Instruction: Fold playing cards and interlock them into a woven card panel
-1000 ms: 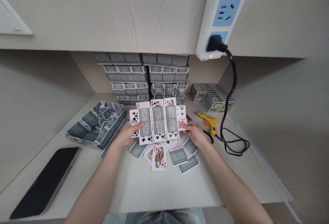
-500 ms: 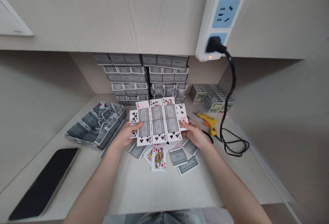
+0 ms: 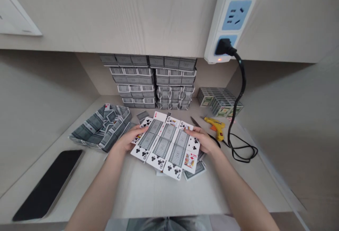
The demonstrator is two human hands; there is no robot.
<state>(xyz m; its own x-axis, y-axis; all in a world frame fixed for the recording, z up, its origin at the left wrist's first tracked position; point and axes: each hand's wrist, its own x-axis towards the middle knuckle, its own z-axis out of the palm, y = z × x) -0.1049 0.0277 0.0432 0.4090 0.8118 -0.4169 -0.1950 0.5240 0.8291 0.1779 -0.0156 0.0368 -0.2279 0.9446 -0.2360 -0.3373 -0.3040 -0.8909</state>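
Between my two hands is a flat panel of joined playing cards (image 3: 164, 142), grey patterned backs in the middle and card faces sticking out round the edges. My left hand (image 3: 130, 138) grips its left edge, thumb on top. At the upper right edge, my right hand (image 3: 204, 140) is closed on it, also thumb uppermost. The panel is tilted, its lower right side nearer me. Below it, partly covered, loose cards (image 3: 195, 171) lie on the desk. To the left of my left hand stands a box made of cards (image 3: 116, 132) with more cards inside.
Stacked card-built boxes (image 3: 173, 79) stand against the back wall. A yellow glue gun (image 3: 215, 126), its cable and scissors (image 3: 196, 121) lie at right, before a stack of card packs (image 3: 221, 101). A black phone (image 3: 49, 185) lies at left. A power strip (image 3: 233, 22) hangs above.
Both hands have turned the card panel clockwise and brought its near edge toward me. It now covers most of the loose cards and uncovers the desk behind it. The view has shifted slightly.
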